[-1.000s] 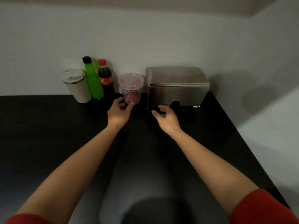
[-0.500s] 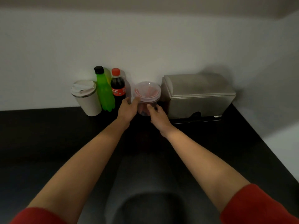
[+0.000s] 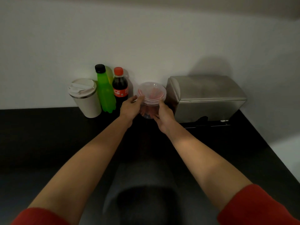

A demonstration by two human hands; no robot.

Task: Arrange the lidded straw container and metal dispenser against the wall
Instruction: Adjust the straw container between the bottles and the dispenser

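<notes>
Head view: my left hand point(image 3: 129, 108) and right hand point(image 3: 164, 116) clasp the straw container point(image 3: 151, 96) near the worktop's point(image 3: 48, 135) back edge; its lid point(image 3: 151, 91) could pop off, I judge, if squeezed against the metal dispenser point(image 3: 206, 96).

- The surface point(image 3: 48, 143) was black and dim, and its far edge met a pale wall point(image 3: 146, 38).
- A white lidded tumbler point(image 3: 86, 101) stood at the left of the row along the wall.
- A green bottle point(image 3: 105, 93) with a black cap stood just beside it, then a cola bottle point(image 3: 120, 88) with a red cap.
- A clear lidded straw container point(image 3: 151, 93) came next; whether its base touched the surface could not be told.
- A metal dispenser point(image 3: 207, 98) sat at the right, in the corner.
</notes>
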